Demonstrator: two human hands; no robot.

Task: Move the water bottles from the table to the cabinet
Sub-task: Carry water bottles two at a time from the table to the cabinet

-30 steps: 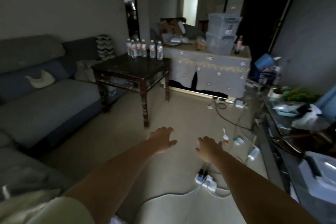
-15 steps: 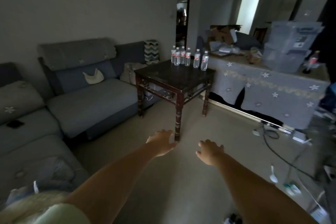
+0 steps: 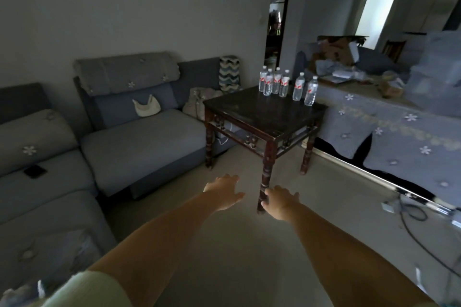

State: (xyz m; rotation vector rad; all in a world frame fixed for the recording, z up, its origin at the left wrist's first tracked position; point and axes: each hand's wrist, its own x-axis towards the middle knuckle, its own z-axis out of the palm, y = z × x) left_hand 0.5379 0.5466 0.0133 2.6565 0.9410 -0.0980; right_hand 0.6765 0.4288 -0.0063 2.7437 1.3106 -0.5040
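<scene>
Several clear water bottles (image 3: 283,83) with red-and-white labels stand upright along the far edge of a dark wooden square table (image 3: 252,113) in the middle of the room. My left hand (image 3: 224,190) and my right hand (image 3: 280,202) are stretched out in front of me over the floor, palms down, fingers apart, holding nothing. Both hands are well short of the table; the right one overlaps the table's near leg in view. No cabinet is clearly visible.
A grey sofa (image 3: 139,137) runs along the left wall with a dark phone (image 3: 35,171) on a seat. A long cloth-covered table (image 3: 399,127) with boxes stands right of the wooden table. Cables (image 3: 411,214) lie on the floor at right.
The view has swung left and come nearer to the wooden table, which now sits larger and more central. Both hands stay held out empty in front of me.
</scene>
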